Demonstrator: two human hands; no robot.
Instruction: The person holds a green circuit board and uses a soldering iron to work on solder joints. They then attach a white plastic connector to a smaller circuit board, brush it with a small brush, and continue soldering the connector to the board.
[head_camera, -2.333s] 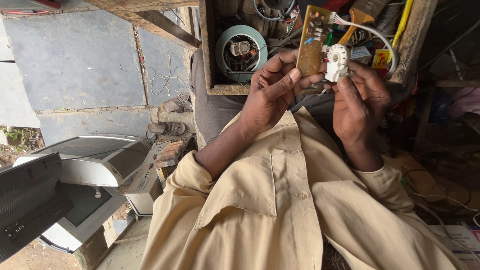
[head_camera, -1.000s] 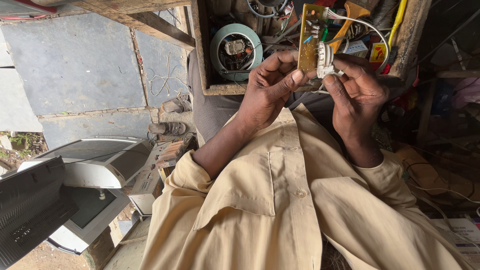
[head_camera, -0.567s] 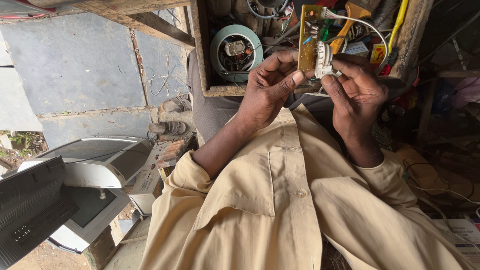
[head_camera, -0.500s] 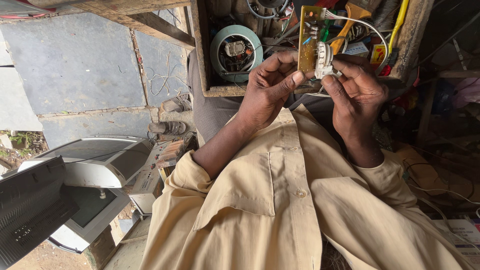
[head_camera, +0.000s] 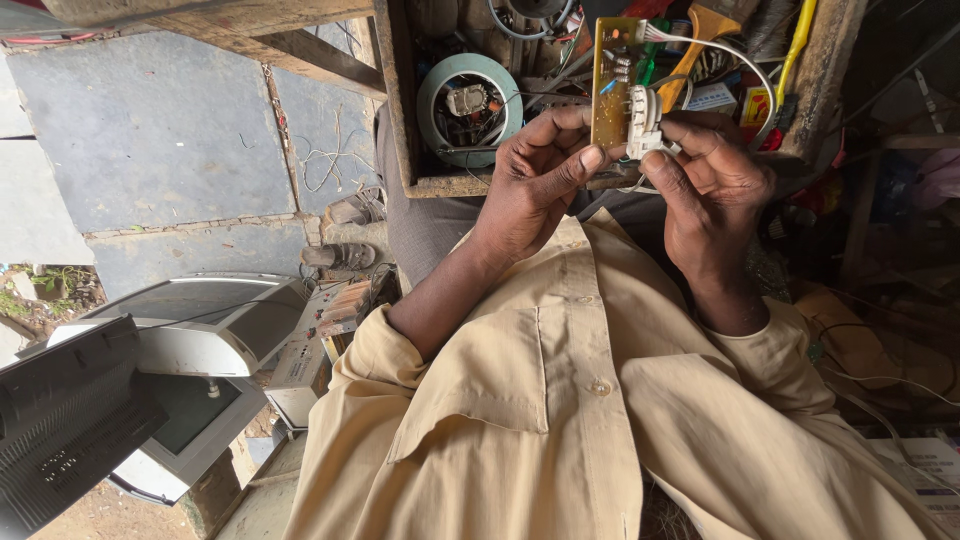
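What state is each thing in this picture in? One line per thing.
Circuit board: upright, pinched by the left hand.
White connector: against the board, gripped by right hand fingers.
White wires: attached to the board's top.
Round motor: lying in the wooden drawer, windings exposed.

Circuit board (head_camera: 612, 85) seen as yellowish-tan, small green parts on it. Connector (head_camera: 640, 122) shown white, wires (head_camera: 720, 50) white. Shirt (head_camera: 560, 400) rendered plain beige, buttons matching. Round motor housing (head_camera: 468, 100) coloured pale teal. Wooden tray (head_camera: 440, 185) weathered brown. Floor slabs (head_camera: 150, 130) grey. Old monitor casing (head_camera: 210, 330) off-white, neighbouring set (head_camera: 70, 420) black.
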